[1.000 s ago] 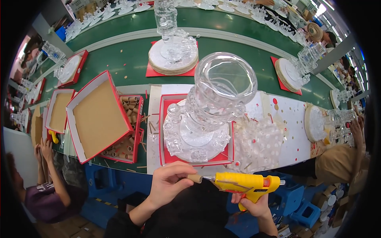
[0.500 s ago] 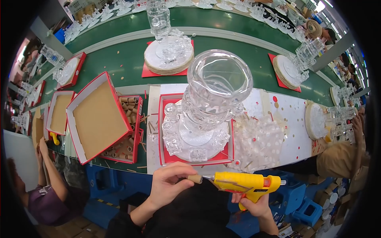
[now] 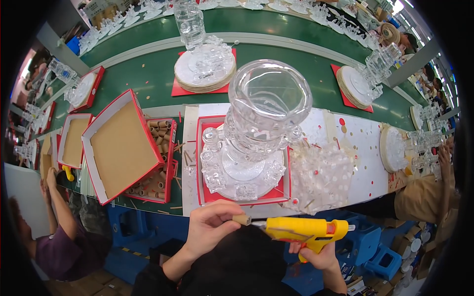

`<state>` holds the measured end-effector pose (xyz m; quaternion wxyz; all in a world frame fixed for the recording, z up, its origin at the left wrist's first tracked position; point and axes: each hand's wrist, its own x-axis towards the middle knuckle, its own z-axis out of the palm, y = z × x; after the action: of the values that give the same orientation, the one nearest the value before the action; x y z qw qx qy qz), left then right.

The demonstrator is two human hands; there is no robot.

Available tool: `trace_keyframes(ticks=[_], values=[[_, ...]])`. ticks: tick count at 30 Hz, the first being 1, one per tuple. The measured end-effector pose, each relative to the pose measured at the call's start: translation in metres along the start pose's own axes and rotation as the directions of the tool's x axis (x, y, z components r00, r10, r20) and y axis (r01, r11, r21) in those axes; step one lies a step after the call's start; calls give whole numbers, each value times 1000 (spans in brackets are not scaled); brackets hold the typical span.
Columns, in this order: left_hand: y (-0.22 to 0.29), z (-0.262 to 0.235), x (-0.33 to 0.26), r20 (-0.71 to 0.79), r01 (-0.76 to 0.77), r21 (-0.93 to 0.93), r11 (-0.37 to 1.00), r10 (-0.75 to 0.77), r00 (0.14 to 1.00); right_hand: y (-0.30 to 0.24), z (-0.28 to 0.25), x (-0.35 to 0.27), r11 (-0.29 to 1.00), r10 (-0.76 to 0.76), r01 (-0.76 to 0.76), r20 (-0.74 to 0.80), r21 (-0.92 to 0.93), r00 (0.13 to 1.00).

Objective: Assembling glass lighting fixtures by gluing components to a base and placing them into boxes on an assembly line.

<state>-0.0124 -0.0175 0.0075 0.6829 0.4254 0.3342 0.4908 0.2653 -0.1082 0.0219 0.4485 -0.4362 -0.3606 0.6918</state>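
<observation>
My left hand [image 3: 210,232] pinches a short brown cardboard tube [image 3: 242,219] between thumb and fingers. My right hand [image 3: 317,252] grips the handle of a yellow hot glue gun [image 3: 301,229], its nozzle pointing left at the tube's open end. Whether the tip touches the tube I cannot tell. Beyond my hands, a tall clear glass-like vessel [image 3: 269,98] rises from a white round base ringed with small clear pieces. That base sits inside a red-rimmed box [image 3: 201,172] on the table.
Left of it, an empty-looking box lid [image 3: 118,148] leans over a red box of cardboard tubes [image 3: 157,190]. Crumpled clear plastic [image 3: 323,177] lies to the right. Similar clear pieces stand on a green surface [image 3: 143,74] behind. Co-workers are at both sides; blue stools [image 3: 385,264] stand below.
The pieces standing on the green surface behind have shifted slightly to the left. My hands, the tube and the glue gun stay almost in place.
</observation>
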Motion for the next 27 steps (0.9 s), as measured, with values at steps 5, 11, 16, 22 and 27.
trace_keyframes(ticks=[5, 11, 16, 22, 27], values=[[-9, -4, -1, 11, 44, -71, 996, -43, 999, -4, -35, 30, 965, -204, 130, -340, -228, 918], [-18, 5, 0, -12, 192, -33, 981, -193, 981, -13, -150, 60, 890, 156, -358, -548, -284, 822], [-29, 26, 1, 75, 201, -71, 977, -196, 978, -27, -87, 44, 232, -707, -263, -348, -936, 615], [-67, 64, 8, 259, 137, 144, 980, -171, 951, 48, 4, 34, 944, -76, 109, -118, 311, 990], [-77, 76, 18, 243, 79, 174, 982, -120, 962, 65, -4, 35, 844, -63, 160, -202, 512, 977]])
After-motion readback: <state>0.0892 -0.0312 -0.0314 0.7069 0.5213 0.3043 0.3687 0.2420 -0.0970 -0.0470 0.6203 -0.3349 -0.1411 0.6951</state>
